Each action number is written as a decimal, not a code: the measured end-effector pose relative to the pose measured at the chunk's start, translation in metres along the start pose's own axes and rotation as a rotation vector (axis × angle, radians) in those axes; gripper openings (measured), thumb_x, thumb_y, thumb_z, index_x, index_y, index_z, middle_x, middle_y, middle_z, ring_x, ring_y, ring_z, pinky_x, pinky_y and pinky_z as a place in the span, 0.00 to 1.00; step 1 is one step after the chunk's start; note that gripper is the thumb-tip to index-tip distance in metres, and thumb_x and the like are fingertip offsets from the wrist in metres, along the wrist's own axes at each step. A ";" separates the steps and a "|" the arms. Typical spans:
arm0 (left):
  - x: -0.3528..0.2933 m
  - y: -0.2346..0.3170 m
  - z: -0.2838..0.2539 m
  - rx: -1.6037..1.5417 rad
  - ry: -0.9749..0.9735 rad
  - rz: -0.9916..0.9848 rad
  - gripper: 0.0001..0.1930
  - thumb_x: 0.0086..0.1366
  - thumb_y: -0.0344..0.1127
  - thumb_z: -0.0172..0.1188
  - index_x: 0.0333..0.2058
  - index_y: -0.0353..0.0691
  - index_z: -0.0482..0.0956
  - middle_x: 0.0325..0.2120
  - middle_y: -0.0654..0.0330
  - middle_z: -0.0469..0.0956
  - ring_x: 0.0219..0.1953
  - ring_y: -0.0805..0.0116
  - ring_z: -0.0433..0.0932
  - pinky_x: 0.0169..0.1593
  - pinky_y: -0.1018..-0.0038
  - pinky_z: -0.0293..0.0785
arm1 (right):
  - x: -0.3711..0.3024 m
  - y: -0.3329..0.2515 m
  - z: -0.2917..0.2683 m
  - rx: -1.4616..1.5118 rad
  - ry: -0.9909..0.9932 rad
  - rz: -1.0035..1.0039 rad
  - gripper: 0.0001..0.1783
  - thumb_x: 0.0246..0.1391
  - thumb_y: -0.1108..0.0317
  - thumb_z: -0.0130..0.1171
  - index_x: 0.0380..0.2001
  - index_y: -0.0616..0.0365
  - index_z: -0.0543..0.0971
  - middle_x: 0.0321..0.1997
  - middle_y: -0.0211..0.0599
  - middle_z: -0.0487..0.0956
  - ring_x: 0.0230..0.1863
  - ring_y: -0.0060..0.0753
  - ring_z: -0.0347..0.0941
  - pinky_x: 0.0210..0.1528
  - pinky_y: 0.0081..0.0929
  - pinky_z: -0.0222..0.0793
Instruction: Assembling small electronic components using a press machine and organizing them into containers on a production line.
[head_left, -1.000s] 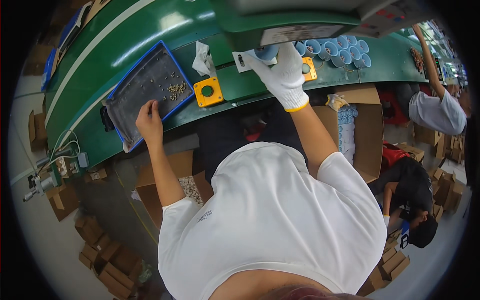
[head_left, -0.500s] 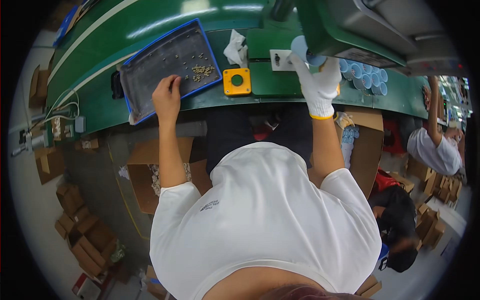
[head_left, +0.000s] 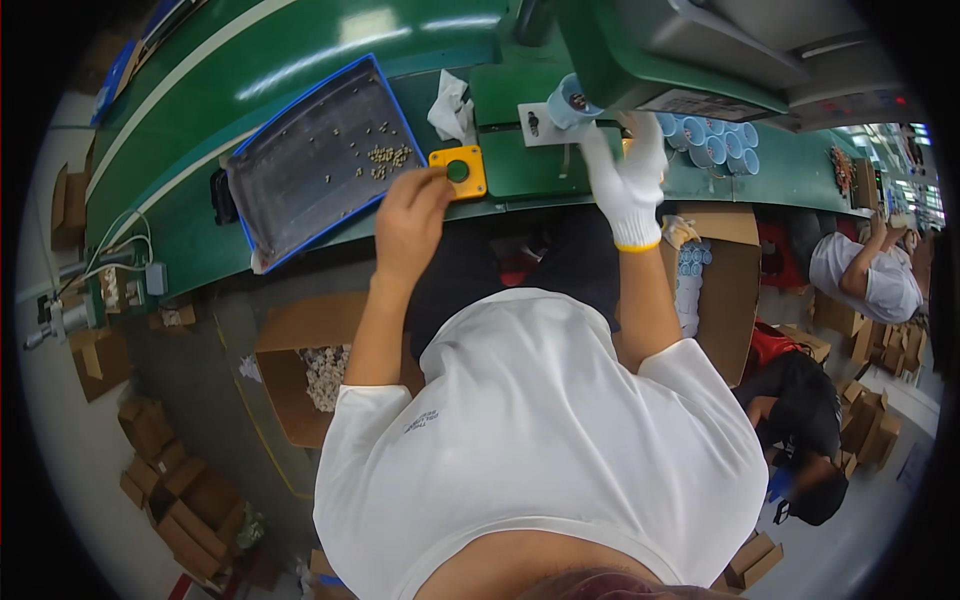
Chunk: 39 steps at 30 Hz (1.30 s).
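My bare left hand is over the bench's front edge, its fingertips beside a yellow control box with a green round button. Its fingers are pinched together; whatever they hold is too small to make out. A white knitted glove covers my right hand, whose thumb and fingers are spread with nothing between them. Just beyond its thumb, a light blue cup stands tilted at a pale metal plate, under the green machine head. Left of the box lies a blue-rimmed tray holding small brass-coloured parts.
Several light blue cups stand in rows right of the machine. A crumpled white cloth lies behind the yellow box. Below the bench are open cardboard boxes, one with more cups. Other people are at the right.
My left hand has moved right, from the tray's edge to the yellow box. My right hand has let go of the blue cup, which now rests by the metal plate.
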<state>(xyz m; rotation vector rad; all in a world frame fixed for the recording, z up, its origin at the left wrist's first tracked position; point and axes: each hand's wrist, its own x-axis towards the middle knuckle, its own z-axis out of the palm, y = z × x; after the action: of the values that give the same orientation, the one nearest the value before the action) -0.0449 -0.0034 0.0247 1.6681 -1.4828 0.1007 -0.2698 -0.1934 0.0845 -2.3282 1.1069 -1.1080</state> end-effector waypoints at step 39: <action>0.051 0.008 0.066 -0.129 0.021 -0.037 0.05 0.69 0.28 0.68 0.41 0.36 0.82 0.36 0.50 0.84 0.41 0.43 0.82 0.44 0.52 0.78 | -0.063 0.165 0.021 0.254 0.417 -0.062 0.17 0.66 0.70 0.61 0.56 0.63 0.83 0.53 0.47 0.82 0.49 0.46 0.81 0.57 0.42 0.79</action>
<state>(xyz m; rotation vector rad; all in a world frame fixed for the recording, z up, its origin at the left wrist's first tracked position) -0.0684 -0.0836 0.0180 1.5850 -1.4120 0.0022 -0.3618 -0.2513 -0.0561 -1.9978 0.9577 -1.7039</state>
